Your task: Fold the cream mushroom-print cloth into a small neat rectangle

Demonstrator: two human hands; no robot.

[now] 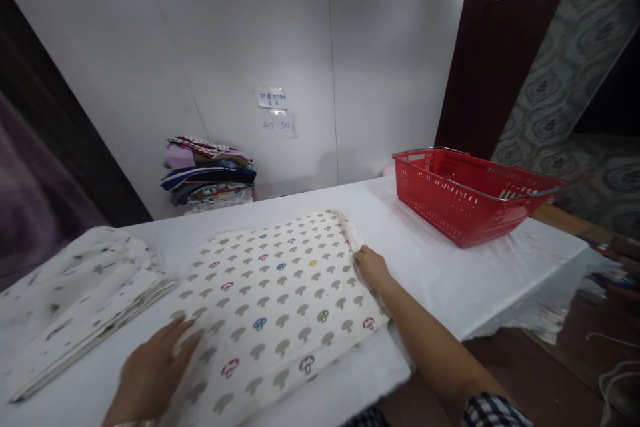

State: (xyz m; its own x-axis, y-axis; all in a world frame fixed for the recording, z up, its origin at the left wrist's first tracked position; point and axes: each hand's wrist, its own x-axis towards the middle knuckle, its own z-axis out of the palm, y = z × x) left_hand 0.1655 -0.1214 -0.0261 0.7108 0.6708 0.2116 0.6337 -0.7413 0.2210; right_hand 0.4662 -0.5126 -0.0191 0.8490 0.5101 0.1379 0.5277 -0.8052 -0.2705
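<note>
- the left hand (153, 370), blurred, has its fingers slightly parted at the cloth's near left edge, probably to steady it.
- between both hands' fingers, the cloth (280, 303) lies flat: soft, matte, off-white, mushroom-printed, roughly rectangular.
- the right hand (373, 268) curls its fingers, pinching the thick right edge, likely to keep the layers even.
- left of the left fingers, a stack (95, 280) of limp, leaf-printed fabric sits apart, seemingly to leave room.
- beyond the right fingers, rightward, the basket (450, 203) stands within reach: stiff, glossy red plastic, slotted sides.
- farther past the left fingers, a pile (210, 173) of folded, many-coloured fabric slumps softly by the wall (240, 27).
</note>
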